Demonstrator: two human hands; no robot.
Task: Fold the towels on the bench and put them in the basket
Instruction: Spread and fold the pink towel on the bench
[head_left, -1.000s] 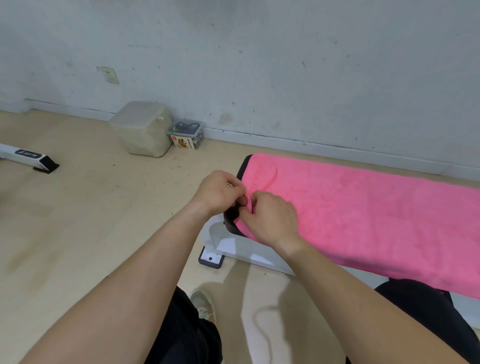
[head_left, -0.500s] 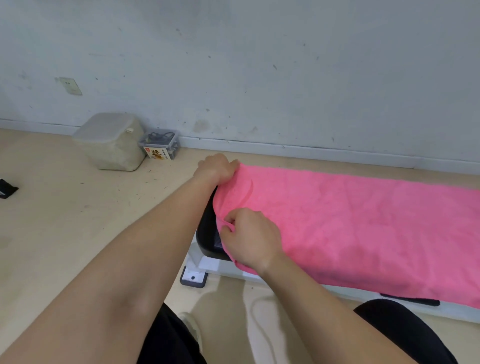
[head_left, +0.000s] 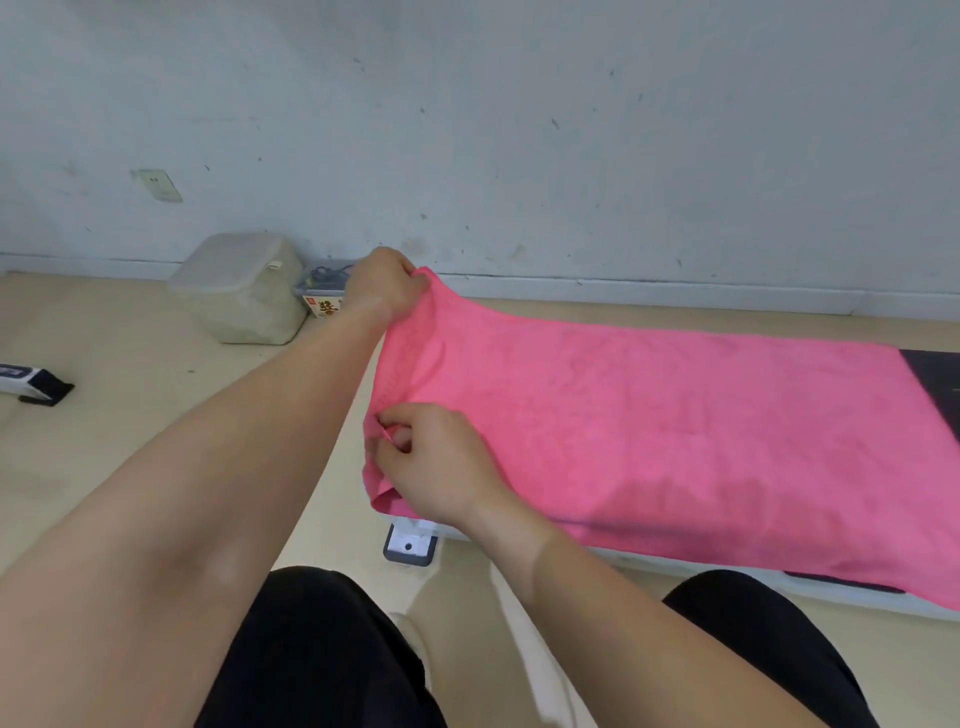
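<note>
Pale floor (head_left: 130, 457) meets a scuffed wall (head_left: 519, 130). My left hand (head_left: 387, 283) pinches the far corner of the towel (head_left: 649, 426) and my right hand (head_left: 436, 462) the near corner. They are held apart, I think to carry that end over for a first fold. It lies spread along the bench (head_left: 930, 379). Upper left stands a lidded tub (head_left: 241, 288), contents unclear. No basket shows.

View 1 of 1: head-worn wide-angle camera above the person's lap, facing forward and down. Near range: left hand (head_left: 387, 283) and right hand (head_left: 436, 462) mid-frame. Table (head_left: 935, 384), under pink towel (head_left: 649, 415), runs rightward. Wall (head_left: 519, 130) fills the top; floor (head_left: 104, 441) lies at left.
</note>
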